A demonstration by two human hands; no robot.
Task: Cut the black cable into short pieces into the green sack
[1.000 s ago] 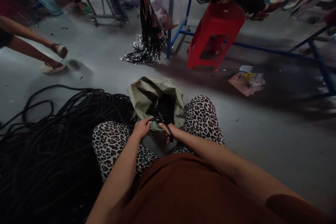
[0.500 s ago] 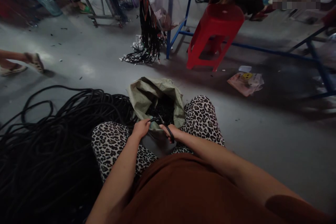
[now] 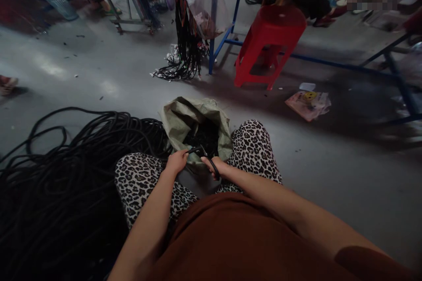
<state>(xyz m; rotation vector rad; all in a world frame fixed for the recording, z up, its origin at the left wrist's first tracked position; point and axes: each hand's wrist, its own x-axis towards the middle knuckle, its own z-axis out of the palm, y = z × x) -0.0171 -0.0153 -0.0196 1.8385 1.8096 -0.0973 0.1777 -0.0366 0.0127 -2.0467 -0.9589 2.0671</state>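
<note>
From where I'm standing: person seemingly snipping cord (image 3: 195, 149) over sack (image 3: 174, 116); next move likely calling for steady cord, blades closing. Left hand's (image 3: 178, 161) fingers pinching cord tight; right hand's (image 3: 219, 164) fingers curling round scissors (image 3: 215, 169). Cord spanning toward blades, above sack's mouth.

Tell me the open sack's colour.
The sack is dull greyish green, seen best in the head view.
</note>
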